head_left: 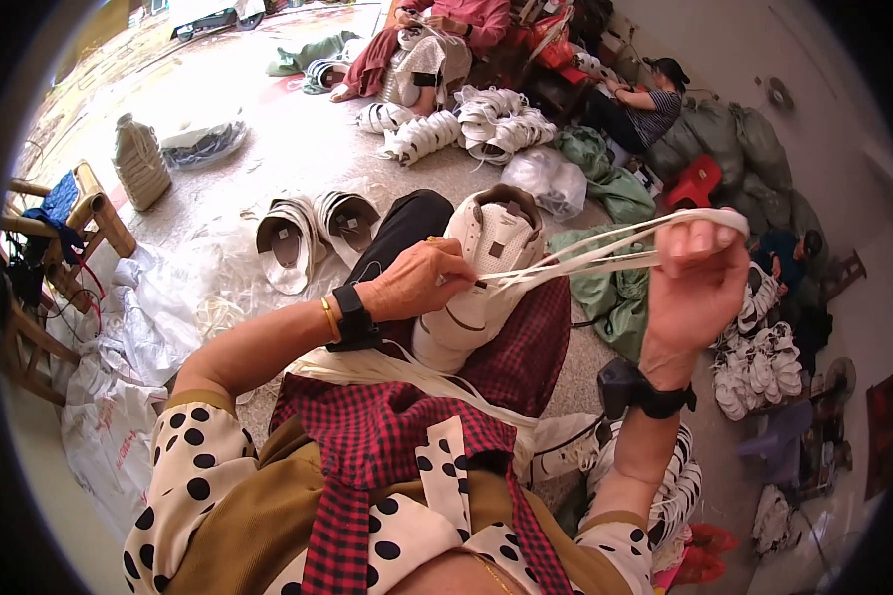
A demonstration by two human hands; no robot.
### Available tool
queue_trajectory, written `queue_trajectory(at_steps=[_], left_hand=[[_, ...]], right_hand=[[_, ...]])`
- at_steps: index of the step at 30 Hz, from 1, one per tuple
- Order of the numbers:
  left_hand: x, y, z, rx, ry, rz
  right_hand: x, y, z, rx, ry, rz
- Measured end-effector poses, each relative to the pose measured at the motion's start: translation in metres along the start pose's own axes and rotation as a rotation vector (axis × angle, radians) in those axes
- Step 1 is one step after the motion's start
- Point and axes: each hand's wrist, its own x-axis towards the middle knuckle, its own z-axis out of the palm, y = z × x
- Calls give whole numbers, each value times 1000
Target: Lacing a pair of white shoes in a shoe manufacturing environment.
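A cream sneaker (496, 243) rests on my lap, its heel opening pointing away from me. Against the left side of its lacing area, my left hand (427, 280) pinches a flat off-white shoelace close to the eyelets. My right hand (700, 260), raised off to the right, has the long shoelace (600, 258) looped around its curled fingers. Several strands stretch taut between the shoe and that hand. Across my checked apron (387, 426) lies a bundle of loose laces (407, 379).
Left of my knees stand nested shoes (290, 248) on plastic sheeting. Ahead are stacked white shoes (422, 137), a clear bag (546, 180) and green sacks (605, 288). Two people (446, 40) (650, 104) sit beyond. A bamboo stool (104, 213) is at left; more shoes (759, 367) lie right.
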Motion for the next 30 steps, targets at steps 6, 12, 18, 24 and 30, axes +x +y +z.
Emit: queue_trajectory(at_steps=[6, 12, 18, 24, 30], left_hand=[[-1, 0, -14, -82, -29, -61], [9, 0, -24, -87, 64, -130], [10, 15, -15, -162, -39, -174], [30, 53, 8, -126, -6, -57], [47, 74, -21, -525, -201, -268]], right_hand=[[3, -33, -23, -40, 54, -83], [1, -39, -42, -74, 78, -51], [5, -37, -45, -23, 81, -41], [26, -16, -7, 60, 55, -17], [34, -11, 8, -45, -91, 69]])
